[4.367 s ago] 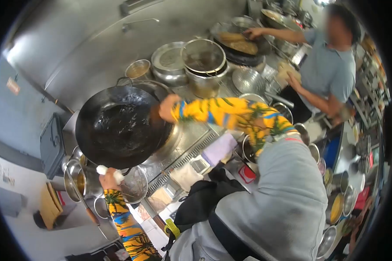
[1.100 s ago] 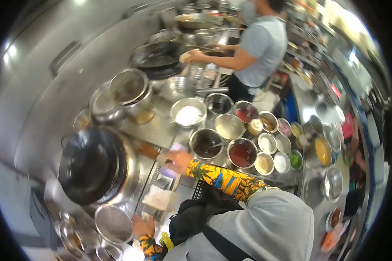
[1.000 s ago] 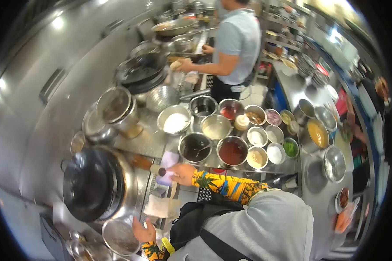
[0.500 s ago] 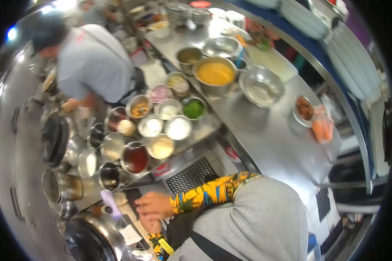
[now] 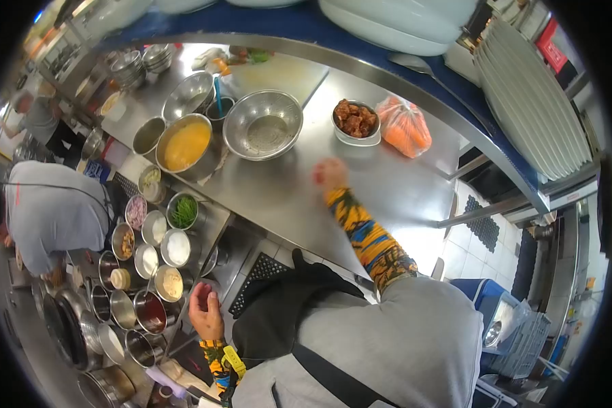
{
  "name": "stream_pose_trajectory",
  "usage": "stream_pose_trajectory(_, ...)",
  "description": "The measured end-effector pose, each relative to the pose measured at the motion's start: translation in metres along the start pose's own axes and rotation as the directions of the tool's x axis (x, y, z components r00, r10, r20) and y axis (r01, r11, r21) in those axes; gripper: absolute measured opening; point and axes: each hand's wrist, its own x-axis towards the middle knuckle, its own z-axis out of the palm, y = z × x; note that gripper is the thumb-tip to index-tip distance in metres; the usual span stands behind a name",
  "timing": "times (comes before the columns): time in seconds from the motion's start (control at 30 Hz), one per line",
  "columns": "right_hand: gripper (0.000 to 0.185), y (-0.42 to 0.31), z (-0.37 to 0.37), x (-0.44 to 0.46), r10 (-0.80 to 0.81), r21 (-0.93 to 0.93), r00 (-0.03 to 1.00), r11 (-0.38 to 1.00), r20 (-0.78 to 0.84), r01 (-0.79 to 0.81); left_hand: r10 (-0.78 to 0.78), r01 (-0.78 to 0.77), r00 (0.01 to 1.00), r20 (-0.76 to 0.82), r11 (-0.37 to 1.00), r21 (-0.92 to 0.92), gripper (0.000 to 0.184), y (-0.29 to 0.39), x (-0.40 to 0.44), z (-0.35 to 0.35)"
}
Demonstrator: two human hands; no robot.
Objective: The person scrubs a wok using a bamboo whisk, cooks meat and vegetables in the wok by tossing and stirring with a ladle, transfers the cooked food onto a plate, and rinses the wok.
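Note:
My left hand [image 5: 206,311] is low on the left, beside the rack of seasoning pots, with its fingers loosely bent and apart and nothing seen in it. Closest to it is a pot of pale yellow powder [image 5: 168,283]. My right hand [image 5: 332,174] is stretched over the steel counter [image 5: 279,194], smeared by motion, so whether it holds anything is unclear. Just beyond it stands a metal bowl of browned meat pieces [image 5: 355,121]. A plastic bag of orange items [image 5: 404,127] lies beside that bowl. Left of my right hand sits a metal mixing bowl [image 5: 263,126].
A pot of orange liquid [image 5: 184,144] stands at the counter's left part. Chopped greens [image 5: 183,212] and dark red sauce [image 5: 151,313] fill pots on the left. A shelf [image 5: 285,51] with stacked plates [image 5: 534,102] overhangs the counter. A co-worker [image 5: 58,211] bends at the far left.
My view has turned toward the counter on the right. My hands, close together before, are now apart: the right reaches over the counter, the left stays near the pots.

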Motion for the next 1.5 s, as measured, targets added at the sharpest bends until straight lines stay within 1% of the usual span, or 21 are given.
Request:
stream_pose_trajectory(0.03,0.015,-0.009,-0.026,0.029,0.025,0.094,0.948,0.996,-0.318,0.005,0.006,-0.006,1.000,0.002,1.000,0.007,0.036,0.011,0.005,0.005)
stream_pose_trajectory(0.07,0.018,-0.007,-0.062,0.065,-0.363,-0.296,0.837,0.921,-0.410,0.255,0.012,-0.012,1.000,0.022,1.000,-0.005,0.036,0.014,0.008,0.010)
stream_pose_trajectory(0.1,0.021,-0.003,-0.099,0.101,-0.689,-0.690,0.582,0.668,-0.432,0.279,0.020,-0.020,0.999,0.032,1.000,-0.020,0.036,0.015,0.012,0.014)
stream_pose_trajectory(0.13,0.023,-0.034,-0.113,0.098,-0.558,-0.649,0.734,0.730,-0.387,0.213,0.030,-0.029,0.999,0.027,0.999,-0.034,0.036,0.012,0.014,0.016)
stream_pose_trajectory(0.17,0.024,-0.052,-0.124,0.102,-0.578,-0.722,0.735,0.669,-0.355,0.177,0.058,-0.056,0.997,0.046,0.997,-0.051,0.036,-0.005,0.019,0.015)
stream_pose_trajectory(0.23,0.025,-0.080,-0.137,0.113,-0.552,-0.773,0.759,0.626,-0.346,0.103,0.105,-0.123,0.988,0.110,0.976,0.178,0.038,-0.006,0.018,0.012)
stream_pose_trajectory(0.37,0.026,-0.102,-0.134,0.129,-0.362,-0.739,0.862,0.673,-0.354,-0.020,0.112,-0.118,0.993,0.040,0.975,0.187,0.042,0.004,0.007,0.017)
stream_pose_trajectory(0.53,0.029,-0.112,-0.120,0.121,-0.195,-0.689,0.920,0.718,-0.340,-0.102,0.055,-0.048,0.998,-0.021,0.967,0.250,0.046,0.010,-0.012,0.003)
stream_pose_trajectory(0.67,0.026,-0.115,-0.139,0.131,-0.225,-0.736,0.962,0.676,-0.157,0.038,-0.015,0.027,0.996,-0.092,0.991,0.131,0.047,-0.014,-0.024,-0.005)
stream_pose_trajectory(0.73,0.021,-0.084,-0.195,0.201,-0.285,-0.693,0.958,0.696,-0.028,0.187,-0.069,0.078,0.992,-0.108,0.994,0.081,0.048,-0.024,-0.032,-0.007)
stream_pose_trajectory(0.83,0.021,-0.101,-0.161,0.179,-0.388,-0.658,0.891,0.610,0.236,0.441,-0.081,0.087,0.993,-0.086,0.994,0.068,0.048,-0.027,-0.036,-0.007)
stream_pose_trajectory(0.9,0.023,-0.121,-0.107,0.103,-0.264,-0.515,0.945,0.793,0.192,0.326,-0.058,0.062,0.996,-0.063,0.997,0.055,0.046,-0.022,-0.035,0.000)
stream_pose_trajectory(0.93,0.025,-0.148,-0.061,0.043,-0.143,-0.605,0.945,0.737,0.294,0.300,-0.040,0.042,0.998,-0.054,0.998,0.037,0.044,-0.013,-0.033,0.004)
stream_pose_trajectory(0.97,0.026,-0.152,-0.034,0.011,-0.093,-0.563,0.928,0.772,0.360,0.296,-0.021,0.022,0.999,-0.047,1.000,0.019,0.042,-0.008,-0.032,0.007)
stream_pose_trajectory(1.03,0.027,-0.103,-0.030,0.035,-0.007,-0.513,0.811,0.771,0.585,0.377,0.029,-0.029,1.000,0.002,1.000,-0.004,0.040,-0.007,-0.027,0.016)
stream_pose_trajectory(1.07,0.029,-0.110,0.005,-0.016,0.026,-0.404,0.808,0.875,0.589,0.267,0.056,-0.055,0.998,0.026,0.998,-0.019,0.039,0.004,-0.026,0.019)
stream_pose_trajectory(1.1,0.032,-0.092,0.018,-0.027,0.078,-0.405,0.804,0.890,0.589,0.210,0.082,-0.081,0.995,0.050,0.996,-0.031,0.038,0.009,-0.025,0.022)
stream_pose_trajectory(1.23,0.029,-0.049,0.077,-0.090,0.273,-0.502,0.677,0.849,0.684,0.165,0.006,0.018,0.996,0.086,0.963,-0.269,0.028,0.005,-0.032,0.025)
stream_pose_trajectory(1.33,0.029,-0.030,0.112,-0.143,0.405,-0.523,0.491,0.843,0.772,0.127,-0.040,0.038,0.999,0.006,0.857,-0.514,0.018,-0.004,-0.049,0.019)
stream_pose_trajectory(1.43,0.030,-0.024,0.128,-0.168,0.488,-0.555,0.371,0.826,0.790,0.096,-0.129,0.119,0.991,0.017,0.841,-0.527,0.020,-0.029,-0.060,0.007)
stream_pose_trajectory(1.5,0.030,-0.010,0.137,-0.175,0.456,-0.539,0.359,0.824,0.815,0.177,-0.098,0.048,0.994,-0.054,0.810,-0.584,0.034,-0.033,-0.069,0.004)
